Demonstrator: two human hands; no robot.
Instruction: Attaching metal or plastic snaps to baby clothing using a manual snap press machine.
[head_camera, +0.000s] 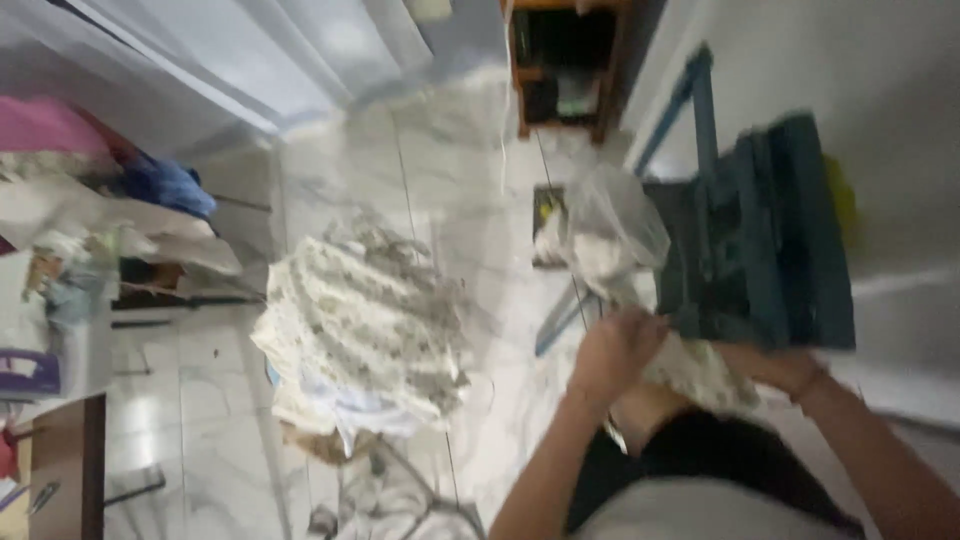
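A small patterned cloth (700, 372) is bunched between both hands, low in front of the person. The left hand (615, 350) has its grip closed on the cloth's left end; the right hand (785, 368) holds the right end, its grip partly hidden by the fabric. Just above the hands stands a dark blue machine (765, 240). A clear plastic bag (615, 230) lies above the left hand. Well to the left, a heap of patterned fabric (365, 330) rests on the marble floor (470, 180).

Cream cloth (700, 372) with a small grey-green floral print, held between the left hand (612, 350) and right hand (785, 368). Dark teal stool (770, 240) just above both hands. Left of the left hand, a heap of cloth (365, 325) in the same print on white, grey-veined marble floor (200, 400).
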